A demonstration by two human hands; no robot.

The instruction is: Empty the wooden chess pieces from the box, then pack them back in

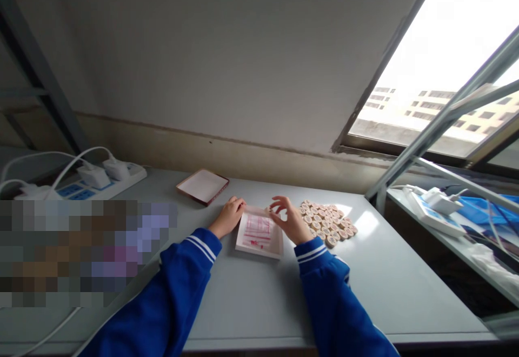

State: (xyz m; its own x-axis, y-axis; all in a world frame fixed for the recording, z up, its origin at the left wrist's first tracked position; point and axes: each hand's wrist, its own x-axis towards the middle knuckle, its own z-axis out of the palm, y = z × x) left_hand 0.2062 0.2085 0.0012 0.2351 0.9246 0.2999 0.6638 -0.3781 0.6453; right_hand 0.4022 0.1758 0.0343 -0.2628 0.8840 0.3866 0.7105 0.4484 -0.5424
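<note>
A shallow open box [259, 253] lies on the grey table, with red print and lines on its inner bottom. My left hand [229, 217] rests against the box's left side, fingers curled at its far left corner. Above the far right part of the box, my right hand [291, 220] pinches thumb and forefinger on a small pale Chinese chess piece [268, 209], mostly hidden by the fingertips. To the right of that hand, several round wooden Chinese chess pieces [324, 222] with characters on top lie packed together in one layer.
A shallow lid [203, 184] with a dark red edge lies behind my left hand. At the left stands a power strip [132, 175] with plugs and white cables. A metal bed frame post [381, 197] rises at the table's right edge, by the window.
</note>
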